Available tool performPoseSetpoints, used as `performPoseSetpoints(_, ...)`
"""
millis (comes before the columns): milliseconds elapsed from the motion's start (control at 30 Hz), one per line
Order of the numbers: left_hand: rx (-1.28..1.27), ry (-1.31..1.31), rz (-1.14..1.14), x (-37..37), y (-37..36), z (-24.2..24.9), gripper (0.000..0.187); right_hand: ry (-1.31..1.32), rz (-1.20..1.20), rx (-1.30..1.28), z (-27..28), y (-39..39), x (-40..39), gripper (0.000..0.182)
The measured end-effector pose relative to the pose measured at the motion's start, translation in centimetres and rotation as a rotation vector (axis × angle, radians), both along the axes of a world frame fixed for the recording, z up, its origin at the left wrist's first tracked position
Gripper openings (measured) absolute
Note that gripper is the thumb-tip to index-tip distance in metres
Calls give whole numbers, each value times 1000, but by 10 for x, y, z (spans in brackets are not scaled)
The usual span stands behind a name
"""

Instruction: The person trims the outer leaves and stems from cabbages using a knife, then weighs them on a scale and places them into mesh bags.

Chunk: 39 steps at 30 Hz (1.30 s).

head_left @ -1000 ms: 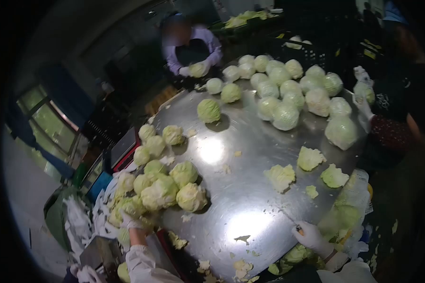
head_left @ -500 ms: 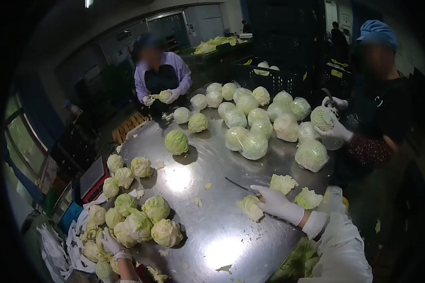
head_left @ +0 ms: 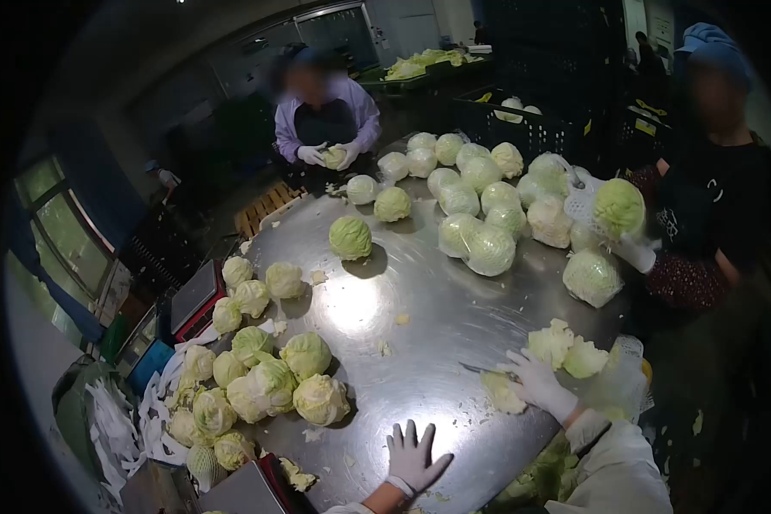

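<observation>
My left hand [head_left: 414, 461], in a white glove, is over the steel tabletop at the near edge with its fingers spread and nothing in it. My right hand [head_left: 541, 385], also gloved, grips a knife [head_left: 483, 370] by its mostly hidden handle; the thin blade points left. A loose pale cabbage leaf [head_left: 501, 392] lies under the blade beside the fingers. Two more cut leaves [head_left: 584, 357] rest just beyond that hand. To the left of my left hand is a pile of trimmed cabbages [head_left: 270, 385].
Wrapped cabbages [head_left: 478, 244] crowd the table's far right. Two unwrapped ones, including a green cabbage [head_left: 350, 238], stand mid-table. A co-worker across [head_left: 325, 120] holds a cabbage; another at right [head_left: 702, 188] handles a netted cabbage [head_left: 618, 208]. Red-edged scales [head_left: 199, 295] sit at left.
My left hand has left the cabbage pile and moved right, fingers now spread. My right hand stays by the leaf with the knife. The right co-worker's netted cabbage has been raised.
</observation>
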<state>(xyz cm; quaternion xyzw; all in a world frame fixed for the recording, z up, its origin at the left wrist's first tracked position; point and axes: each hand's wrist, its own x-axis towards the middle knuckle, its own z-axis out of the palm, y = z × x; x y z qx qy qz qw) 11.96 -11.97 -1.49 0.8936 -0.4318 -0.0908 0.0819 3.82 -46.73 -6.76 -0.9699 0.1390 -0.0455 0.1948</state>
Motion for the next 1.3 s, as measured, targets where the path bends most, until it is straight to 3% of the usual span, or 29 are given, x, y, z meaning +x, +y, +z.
performPoseSetpoints(100, -22, -113, -34, -64, -16, -37, 79, -73, 25, 3, 13, 22, -75, 44)
performPoseSetpoints(167, -75, 282, -16, -110, -40, -39, 90, -118, -29, 98, 22, 32, -114, 44)
performPoseSetpoints(200, -75, 283, 17, -125, -44, -30, 90, -114, 3, 105, 20, 32, -129, 44)
performPoseSetpoints(267, -367, 383, -290, -143, -51, -4, 74, -124, -212, 215, 15, 28, -157, 49)
performPoseSetpoints(300, -369, 379, -259, -139, -48, -2, 74, -118, -181, 221, 16, 28, -168, 49)
performPoseSetpoints(367, -543, 261, -83, -117, -27, -2, 76, -253, -363, 202, 19, 28, -187, 48)
performPoseSetpoints(433, -347, 109, 282, -76, 19, 27, 73, -255, -351, 164, 35, 35, -199, 47)
performPoseSetpoints(467, -309, -12, 521, -56, 56, -1, 73, -263, -358, 117, 42, 39, -204, 46)
performPoseSetpoints(533, -116, -179, 862, -26, 110, -3, 79, -283, -338, 238, 32, 46, -206, 44)
performPoseSetpoints(567, -58, -172, 1004, -14, 133, -11, 82, -308, -310, 354, 29, 51, -210, 42)
performPoseSetpoints(633, -86, -113, 1108, 3, 165, -34, 89, -321, -219, 330, 48, 65, -202, 42)
performPoseSetpoints(700, -151, -79, 997, -4, 144, -45, 88, -346, -201, 372, 57, 75, -197, 40)
performPoseSetpoints(767, -309, -107, 564, -35, 77, -21, 80, -325, -170, 523, 55, 82, -189, 40)
performPoseSetpoints(800, -345, 5, 355, -46, 48, -6, 74, -268, -212, 667, 46, 84, -188, 39)
performPoseSetpoints(833, -539, 160, 214, -46, 28, -26, 67, -266, -213, 665, 41, 87, -183, 39)
performPoseSetpoints(867, -514, -40, 177, -54, -1, -2, 62, -299, -220, 769, 38, 91, -178, 39)
performPoseSetpoints(900, -573, -120, 175, -45, -19, 6, 63, -329, -232, 870, 31, 93, -175, 39)
performPoseSetpoints(933, -687, -26, 255, -24, -33, -7, 70, -356, -249, 906, 11, 95, -175, 39)
performPoseSetpoints(1000, -810, -43, 360, 24, -60, 17, 90, -248, -298, 932, -1, 100, -184, 39)
performPoseSetpoints(1033, -811, 33, 408, 55, -73, 15, 101, -165, -321, 957, -3, 98, -177, 40)
performPoseSetpoints(1100, -943, 321, 452, 96, -96, 23, 125, -295, -265, 978, 9, 105, -177, 42)
performPoseSetpoints(1167, -747, 185, 533, 134, -107, 6, 128, -161, -261, 815, 16, 109, -181, 42)
performPoseSetpoints(1300, -665, 93, 502, 164, -109, -7, 131, -161, -278, 837, 23, 113, -183, 41)
